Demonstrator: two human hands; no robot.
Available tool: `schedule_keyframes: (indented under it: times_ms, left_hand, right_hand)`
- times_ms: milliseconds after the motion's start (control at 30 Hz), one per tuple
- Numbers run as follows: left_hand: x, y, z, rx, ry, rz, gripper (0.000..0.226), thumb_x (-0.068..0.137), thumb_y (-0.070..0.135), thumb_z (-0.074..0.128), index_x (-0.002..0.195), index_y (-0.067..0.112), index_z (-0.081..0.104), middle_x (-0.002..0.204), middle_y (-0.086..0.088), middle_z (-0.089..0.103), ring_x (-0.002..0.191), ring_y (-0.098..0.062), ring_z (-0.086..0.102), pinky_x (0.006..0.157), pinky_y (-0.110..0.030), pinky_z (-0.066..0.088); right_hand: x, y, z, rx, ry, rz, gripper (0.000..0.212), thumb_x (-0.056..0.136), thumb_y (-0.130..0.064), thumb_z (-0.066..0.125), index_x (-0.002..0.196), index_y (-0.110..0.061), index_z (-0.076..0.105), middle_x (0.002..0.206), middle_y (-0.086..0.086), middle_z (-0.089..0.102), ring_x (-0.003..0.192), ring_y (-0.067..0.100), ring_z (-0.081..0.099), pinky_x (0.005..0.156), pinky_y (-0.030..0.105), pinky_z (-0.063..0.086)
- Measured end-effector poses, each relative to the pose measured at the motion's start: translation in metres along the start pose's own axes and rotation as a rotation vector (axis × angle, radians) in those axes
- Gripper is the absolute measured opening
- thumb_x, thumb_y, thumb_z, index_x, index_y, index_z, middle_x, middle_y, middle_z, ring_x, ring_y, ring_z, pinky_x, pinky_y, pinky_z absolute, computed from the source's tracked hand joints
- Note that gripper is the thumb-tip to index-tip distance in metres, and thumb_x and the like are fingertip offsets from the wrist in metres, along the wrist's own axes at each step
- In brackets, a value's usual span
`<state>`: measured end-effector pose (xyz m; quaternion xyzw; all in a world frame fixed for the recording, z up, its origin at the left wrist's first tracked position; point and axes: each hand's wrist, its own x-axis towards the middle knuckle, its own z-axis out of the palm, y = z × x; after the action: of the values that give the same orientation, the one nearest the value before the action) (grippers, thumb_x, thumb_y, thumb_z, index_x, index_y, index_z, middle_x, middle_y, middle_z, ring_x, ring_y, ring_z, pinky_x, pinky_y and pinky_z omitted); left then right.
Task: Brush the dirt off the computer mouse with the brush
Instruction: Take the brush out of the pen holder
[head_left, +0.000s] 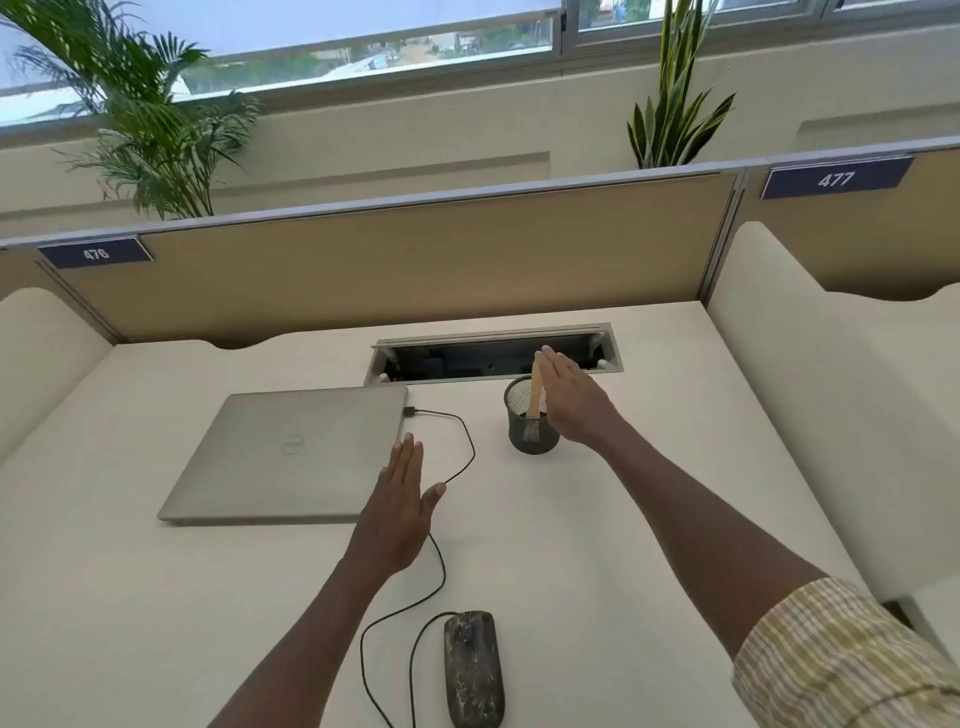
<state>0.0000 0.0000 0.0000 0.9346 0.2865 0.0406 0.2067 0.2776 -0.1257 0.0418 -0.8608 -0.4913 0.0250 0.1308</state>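
Right hand (569, 400), fingers straight and holding nothing, sits beside the upright brush (535, 389) in the mesh cup (532, 423); left hand (400, 512) flat, empty; dirty mouse (474, 667) lies lengthwise at the near counter (649, 519) edge.

we see a cream desk (597, 519) carrying a closed laptop (280, 457), a mesh pen cup (532, 415), a dirty wired mouse (474, 667) and its cable (457, 452).

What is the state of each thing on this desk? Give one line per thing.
Computer mouse: dirty, flat on desk, cabled to the laptop.
Brush: upright in mesh cup.
Laptop: lid closed.
Cable hatch: open.
Left hand: open, empty.
Right hand: open, by brush.
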Motion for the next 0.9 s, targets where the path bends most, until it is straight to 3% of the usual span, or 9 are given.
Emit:
schedule_keyframes:
  times_ms: [100, 200, 367, 467, 533, 600, 700, 900]
  left_hand:
    - [0.001, -0.003, 0.001, -0.008, 0.001, -0.026, 0.118, 0.078, 0.089, -0.014, 0.164, 0.01, 0.002, 0.172, 0.002, -0.008, 0.155, -0.006, -0.014, 0.13, -0.033, 0.002]
    - [0.0, -0.004, 0.001, 0.008, -0.002, -0.033, 0.109, 0.084, 0.083, -0.007, 0.164, 0.009, 0.002, 0.173, 0.001, -0.008, 0.156, -0.007, -0.013, 0.129, -0.031, 0.001]
    - [0.002, -0.006, 0.002, -0.006, 0.015, -0.046, 0.119, 0.078, 0.09, -0.013, 0.164, 0.009, 0.002, 0.172, 0.002, -0.008, 0.156, -0.007, -0.013, 0.131, -0.034, 0.003]
    - [0.003, -0.004, 0.004, -0.024, 0.021, -0.037, 0.119, 0.078, 0.09, -0.013, 0.164, 0.01, 0.002, 0.172, 0.003, -0.008, 0.156, -0.006, -0.013, 0.13, -0.031, 0.001]
    - [0.002, -0.001, 0.004, -0.019, 0.016, -0.032, 0.106, 0.088, 0.083, -0.002, 0.164, 0.01, 0.001, 0.172, 0.002, -0.008, 0.156, -0.007, -0.013, 0.13, -0.032, 0.002]
    - [0.001, 0.002, 0.005, -0.012, 0.008, -0.034, 0.089, 0.098, 0.067, 0.015, 0.164, 0.01, 0.001, 0.172, 0.002, -0.009, 0.156, -0.007, -0.014, 0.132, -0.036, 0.004]
    - [-0.002, 0.002, 0.007, -0.009, 0.016, -0.016, 0.095, 0.095, 0.075, 0.008, 0.164, 0.01, 0.001, 0.171, 0.004, -0.009, 0.156, -0.006, -0.014, 0.131, -0.033, 0.002]
    - [-0.012, 0.005, 0.004, -0.023, 0.034, -0.017, 0.074, 0.108, 0.046, 0.033, 0.164, 0.009, 0.003, 0.174, -0.001, -0.005, 0.155, -0.005, -0.012, 0.129, -0.031, 0.002]
  right_hand:
    - [0.008, 0.006, -0.004, 0.03, -0.097, -0.007, 0.078, 0.092, 0.007, 0.049, 0.158, -0.004, 0.009, 0.167, 0.009, 0.007, 0.154, 0.024, 0.009, 0.122, 0.035, 0.021]
    - [0.014, 0.009, -0.002, 0.095, -0.132, -0.011, 0.078, 0.088, 0.011, 0.055, 0.156, -0.004, 0.019, 0.165, 0.01, 0.018, 0.151, 0.027, 0.019, 0.117, 0.037, 0.03]
    - [0.021, 0.006, 0.0, 0.197, 0.05, 0.013, 0.055, 0.089, 0.012, 0.053, 0.141, -0.002, 0.047, 0.137, 0.014, 0.051, 0.124, 0.03, 0.051, 0.098, 0.035, 0.043]
    - [0.023, 0.0, 0.0, 0.27, 0.108, 0.027, 0.035, 0.094, 0.007, 0.048, 0.126, 0.003, 0.06, 0.116, 0.017, 0.061, 0.109, 0.032, 0.057, 0.09, 0.035, 0.046]
    - [0.022, -0.003, 0.0, 0.391, 0.115, 0.086, 0.03, 0.096, 0.001, 0.045, 0.115, 0.0, 0.067, 0.108, 0.016, 0.067, 0.103, 0.031, 0.06, 0.087, 0.037, 0.048]
    - [0.017, -0.006, 0.002, 0.459, 0.09, 0.118, 0.026, 0.094, -0.002, 0.046, 0.103, -0.003, 0.07, 0.101, 0.013, 0.07, 0.095, 0.029, 0.063, 0.078, 0.039, 0.054]
    - [0.009, -0.006, 0.005, 0.496, 0.072, 0.135, 0.018, 0.088, 0.0, 0.049, 0.08, -0.009, 0.064, 0.085, 0.008, 0.07, 0.084, 0.027, 0.064, 0.068, 0.038, 0.053]
    - [-0.003, -0.01, -0.012, 0.553, 0.222, 0.15, 0.012, 0.087, 0.002, 0.054, 0.081, -0.004, 0.062, 0.076, 0.011, 0.066, 0.067, 0.025, 0.055, 0.063, 0.04, 0.048]
